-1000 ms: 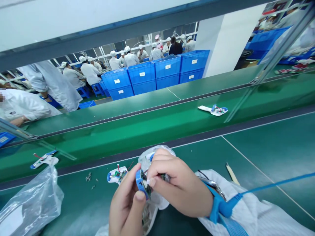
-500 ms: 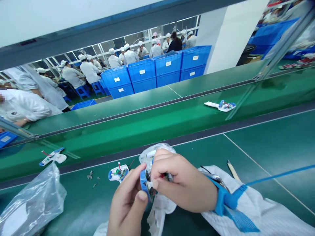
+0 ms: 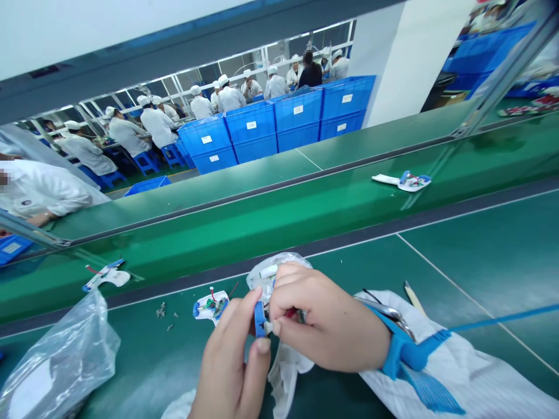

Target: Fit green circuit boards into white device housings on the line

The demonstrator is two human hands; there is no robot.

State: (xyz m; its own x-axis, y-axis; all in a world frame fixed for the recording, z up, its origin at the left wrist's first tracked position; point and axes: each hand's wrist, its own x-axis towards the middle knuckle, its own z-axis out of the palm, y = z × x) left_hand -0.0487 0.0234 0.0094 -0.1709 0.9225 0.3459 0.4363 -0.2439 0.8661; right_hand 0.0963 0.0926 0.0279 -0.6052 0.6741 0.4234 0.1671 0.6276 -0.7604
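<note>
Blue part (image 3: 260, 319): how many does the person have in hand? asks the first.

Just one, says the second. It sits low in the middle of the view, raised a little above the green bench (image 3: 458, 256), between the two hands.

And on the bench?

One small white piece with a green board (image 3: 210, 306) lies just left of the hands, with a few loose bits (image 3: 163, 311) beside it. Two more white pieces ride the belt, one at the left (image 3: 107, 275) and one far to the right (image 3: 404, 181). There are two clear bags: a big one (image 3: 56, 361) at the left edge and a small one (image 3: 279, 267) behind the hands. One thin stick (image 3: 413, 297) lies near the right sleeve.

How are the hands posed?

The left hand (image 3: 231, 369) comes up from the bottom edge, thumb uppermost. The right hand (image 3: 325, 326) reaches in from the right, back of the hand up, with one blue wrist strap (image 3: 404, 355) and its cord (image 3: 502, 319) trailing off to the right.

And the fingers?

The left thumb and forefinger are pinched narrow on the part's near end. The right fingers (image 3: 290, 285) are curled tight over its other end, where something red and dark shows; what that is cannot be told.
</note>
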